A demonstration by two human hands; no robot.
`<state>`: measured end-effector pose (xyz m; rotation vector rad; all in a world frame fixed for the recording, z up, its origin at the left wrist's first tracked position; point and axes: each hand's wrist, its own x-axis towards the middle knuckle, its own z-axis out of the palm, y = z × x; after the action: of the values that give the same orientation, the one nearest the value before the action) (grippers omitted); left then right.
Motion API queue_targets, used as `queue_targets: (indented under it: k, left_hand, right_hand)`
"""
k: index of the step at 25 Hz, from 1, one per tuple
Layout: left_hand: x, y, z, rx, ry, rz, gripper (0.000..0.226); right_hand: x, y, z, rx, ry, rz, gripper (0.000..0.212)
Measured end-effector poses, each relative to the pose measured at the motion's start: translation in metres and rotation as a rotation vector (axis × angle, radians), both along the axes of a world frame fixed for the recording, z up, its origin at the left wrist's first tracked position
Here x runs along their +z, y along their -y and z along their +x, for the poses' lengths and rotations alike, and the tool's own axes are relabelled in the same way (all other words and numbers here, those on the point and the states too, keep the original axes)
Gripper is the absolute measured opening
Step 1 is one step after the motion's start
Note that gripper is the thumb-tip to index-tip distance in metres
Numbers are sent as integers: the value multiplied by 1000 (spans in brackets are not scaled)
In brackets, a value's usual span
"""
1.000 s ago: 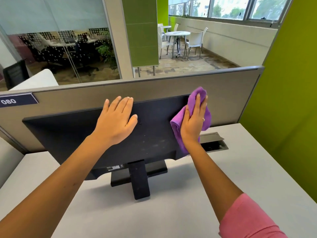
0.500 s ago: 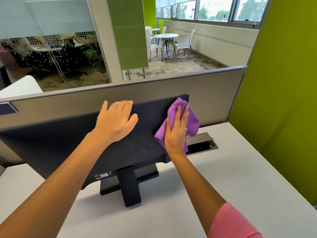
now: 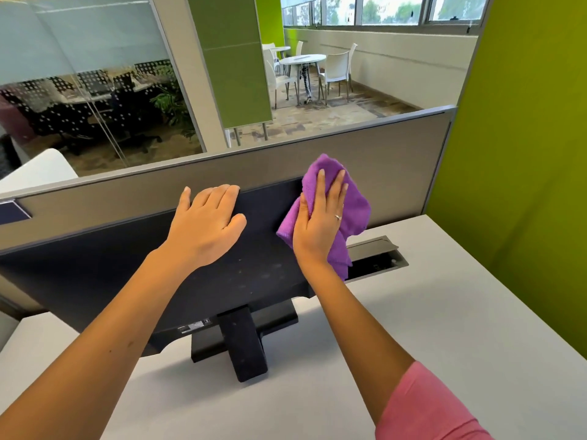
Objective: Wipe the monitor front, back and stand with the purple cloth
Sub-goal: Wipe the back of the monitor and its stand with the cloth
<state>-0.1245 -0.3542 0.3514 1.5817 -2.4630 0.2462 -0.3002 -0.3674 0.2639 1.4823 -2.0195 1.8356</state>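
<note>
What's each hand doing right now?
Left hand: open, resting flat on the black monitor's back.
Right hand: open, straight fingers pressing the purple cloth against it.

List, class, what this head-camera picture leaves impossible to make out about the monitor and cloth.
- Monitor front: faces away; only its back shows in the head view.
- Label text: too small to read.
- Monitor's left end: cut off by the frame edge.
- Purple cloth middle: covered by the right hand.
- Stand base: partly hidden behind its upright.
</note>
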Motion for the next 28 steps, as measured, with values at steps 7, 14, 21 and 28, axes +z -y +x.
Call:
queue_targets:
  k: [7, 14, 21, 28]
  left_hand:
    - [-13, 2, -3, 18, 30, -89, 66]
    - [-11, 2, 0, -6, 24, -72, 63]
    - [-10, 4, 1, 0, 29, -62, 61]
    - [-11, 3, -3, 10, 24, -68, 58]
  right_hand:
    - [-66, -20, 30, 28, -170, 114, 60]
    - [-132, -22, 17, 68, 861, 350, 68]
    - [-63, -3, 5, 32, 598, 158, 66]
    - [-85, -20, 34, 63, 448, 178, 59]
